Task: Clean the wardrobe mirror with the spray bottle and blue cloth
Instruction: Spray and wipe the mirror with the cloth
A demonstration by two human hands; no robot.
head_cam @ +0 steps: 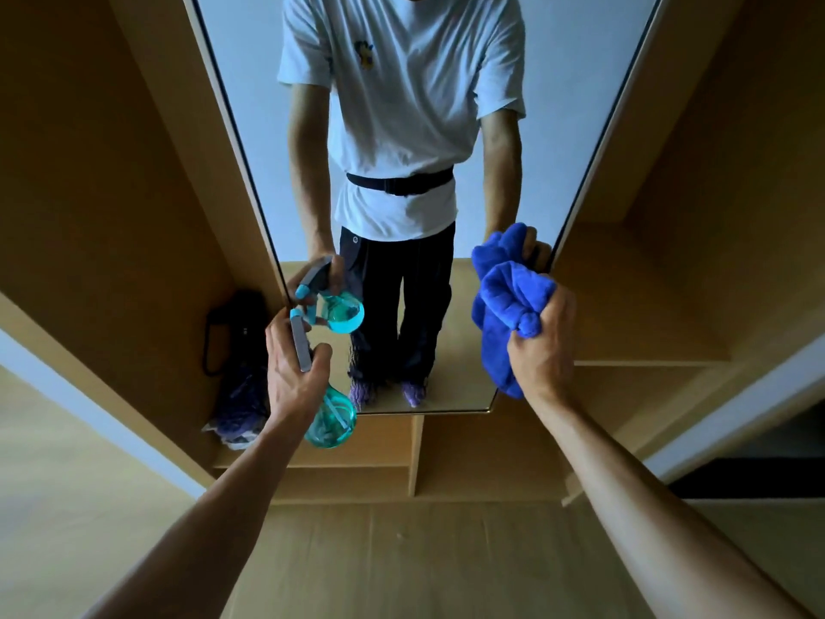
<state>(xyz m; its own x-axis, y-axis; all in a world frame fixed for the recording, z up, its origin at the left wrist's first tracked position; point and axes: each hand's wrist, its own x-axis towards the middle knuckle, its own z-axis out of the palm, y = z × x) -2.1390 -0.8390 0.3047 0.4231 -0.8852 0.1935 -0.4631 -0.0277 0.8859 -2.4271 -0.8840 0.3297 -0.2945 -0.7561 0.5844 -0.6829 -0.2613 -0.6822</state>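
Blue cloth (504, 306), clenched in the right hand (542, 346), overlaps the mirror (250, 105) edge; the left hand (290, 373) grips the spray bottle (332, 417).

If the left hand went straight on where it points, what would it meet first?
Probably the mirror near its left edge: the spray bottle nozzle in the left hand nearly meets its reflection; depth is unclear.
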